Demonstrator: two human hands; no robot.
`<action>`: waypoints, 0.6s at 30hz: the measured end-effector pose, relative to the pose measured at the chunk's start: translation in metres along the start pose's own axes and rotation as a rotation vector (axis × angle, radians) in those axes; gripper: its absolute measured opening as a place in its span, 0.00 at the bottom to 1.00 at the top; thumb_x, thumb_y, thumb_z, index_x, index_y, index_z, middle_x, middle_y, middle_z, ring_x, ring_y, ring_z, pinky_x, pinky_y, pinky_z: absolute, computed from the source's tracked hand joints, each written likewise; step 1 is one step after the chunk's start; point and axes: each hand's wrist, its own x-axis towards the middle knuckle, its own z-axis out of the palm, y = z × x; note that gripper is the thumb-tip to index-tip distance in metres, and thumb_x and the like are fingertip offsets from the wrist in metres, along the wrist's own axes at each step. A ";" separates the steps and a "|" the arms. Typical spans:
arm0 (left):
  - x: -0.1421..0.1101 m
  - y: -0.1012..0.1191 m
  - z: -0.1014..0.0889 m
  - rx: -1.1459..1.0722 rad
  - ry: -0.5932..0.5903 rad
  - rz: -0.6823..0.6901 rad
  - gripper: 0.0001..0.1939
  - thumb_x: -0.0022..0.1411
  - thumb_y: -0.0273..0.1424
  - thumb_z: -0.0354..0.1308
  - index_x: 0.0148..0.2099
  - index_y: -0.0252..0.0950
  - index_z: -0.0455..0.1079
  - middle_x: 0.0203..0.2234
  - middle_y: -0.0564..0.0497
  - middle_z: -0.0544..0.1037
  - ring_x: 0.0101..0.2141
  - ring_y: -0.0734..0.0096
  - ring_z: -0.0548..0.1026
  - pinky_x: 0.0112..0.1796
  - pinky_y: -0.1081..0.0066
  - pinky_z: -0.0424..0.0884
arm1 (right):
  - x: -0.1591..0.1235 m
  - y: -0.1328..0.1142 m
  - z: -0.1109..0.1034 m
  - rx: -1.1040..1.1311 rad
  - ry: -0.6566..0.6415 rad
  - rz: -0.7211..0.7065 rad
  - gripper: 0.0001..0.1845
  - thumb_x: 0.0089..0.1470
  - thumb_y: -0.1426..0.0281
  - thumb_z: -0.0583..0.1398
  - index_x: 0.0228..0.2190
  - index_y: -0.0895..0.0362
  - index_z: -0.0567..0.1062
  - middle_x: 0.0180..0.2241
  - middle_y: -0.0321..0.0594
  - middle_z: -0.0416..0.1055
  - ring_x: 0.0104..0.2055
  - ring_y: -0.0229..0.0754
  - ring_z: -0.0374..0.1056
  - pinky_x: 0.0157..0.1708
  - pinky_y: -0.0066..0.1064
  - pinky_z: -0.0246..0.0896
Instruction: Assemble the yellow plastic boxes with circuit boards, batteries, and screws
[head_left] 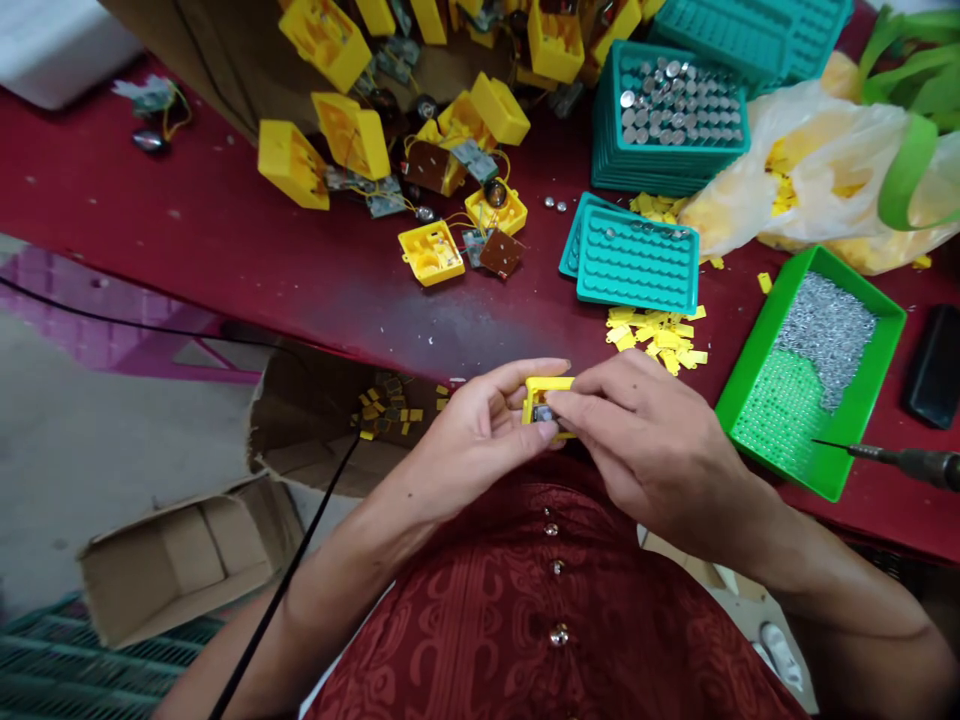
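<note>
The left hand (472, 435) grips the small yellow plastic housing (534, 393) narrowly between thumb and fingertips; a grey component (544, 414) sits inside it, just beneath the right hand (645, 440), whose fingers close over it. The housing should handle light and stiff; side walls offer the safest hold.
</note>
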 end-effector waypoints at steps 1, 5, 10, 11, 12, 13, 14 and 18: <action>0.000 -0.001 0.000 0.009 0.004 0.000 0.24 0.57 0.27 0.66 0.56 0.33 0.71 0.44 0.45 0.79 0.40 0.70 0.77 0.42 0.72 0.73 | -0.001 -0.001 0.001 -0.017 0.031 0.009 0.10 0.57 0.81 0.56 0.32 0.64 0.78 0.34 0.50 0.71 0.36 0.44 0.65 0.33 0.37 0.64; 0.000 -0.004 0.001 0.019 0.018 0.029 0.23 0.60 0.28 0.64 0.57 0.34 0.69 0.46 0.45 0.79 0.42 0.69 0.76 0.42 0.71 0.74 | -0.005 0.001 0.009 0.045 0.134 0.036 0.10 0.59 0.80 0.55 0.36 0.67 0.77 0.34 0.50 0.71 0.36 0.42 0.66 0.34 0.34 0.66; -0.002 -0.006 0.001 0.030 0.064 0.022 0.22 0.62 0.29 0.62 0.59 0.37 0.69 0.43 0.47 0.78 0.42 0.68 0.75 0.40 0.71 0.74 | -0.012 0.006 0.019 0.092 0.254 0.070 0.06 0.57 0.81 0.59 0.34 0.66 0.77 0.33 0.48 0.73 0.36 0.39 0.68 0.37 0.31 0.67; -0.002 -0.006 0.001 0.035 0.078 0.021 0.22 0.63 0.29 0.61 0.59 0.37 0.69 0.42 0.48 0.78 0.42 0.68 0.75 0.39 0.72 0.74 | -0.014 0.007 0.020 0.089 0.264 0.073 0.06 0.57 0.82 0.59 0.35 0.66 0.78 0.33 0.48 0.73 0.36 0.39 0.67 0.36 0.31 0.67; -0.002 -0.006 0.001 0.038 0.091 0.023 0.21 0.63 0.29 0.61 0.59 0.37 0.69 0.42 0.48 0.78 0.42 0.68 0.74 0.39 0.72 0.73 | -0.015 0.007 0.021 0.087 0.272 0.074 0.07 0.57 0.82 0.59 0.36 0.67 0.78 0.33 0.48 0.73 0.35 0.39 0.67 0.35 0.31 0.66; -0.002 -0.007 0.002 0.037 0.097 0.027 0.21 0.63 0.29 0.61 0.59 0.38 0.69 0.42 0.49 0.77 0.42 0.68 0.74 0.40 0.72 0.73 | -0.016 0.007 0.022 0.088 0.279 0.074 0.08 0.57 0.82 0.59 0.37 0.67 0.78 0.33 0.48 0.72 0.35 0.39 0.67 0.35 0.31 0.66; -0.002 -0.007 0.002 0.037 0.097 0.030 0.21 0.63 0.29 0.60 0.59 0.38 0.69 0.42 0.49 0.77 0.42 0.68 0.74 0.40 0.71 0.72 | -0.017 0.007 0.022 0.090 0.285 0.074 0.08 0.57 0.82 0.59 0.37 0.67 0.78 0.33 0.48 0.72 0.35 0.39 0.66 0.34 0.31 0.66; 0.000 -0.011 0.003 0.081 0.102 0.054 0.21 0.63 0.30 0.60 0.59 0.38 0.69 0.42 0.49 0.78 0.42 0.69 0.73 0.44 0.71 0.68 | -0.019 0.008 0.025 0.103 0.300 0.067 0.07 0.57 0.82 0.59 0.36 0.67 0.78 0.31 0.47 0.71 0.33 0.39 0.65 0.33 0.32 0.65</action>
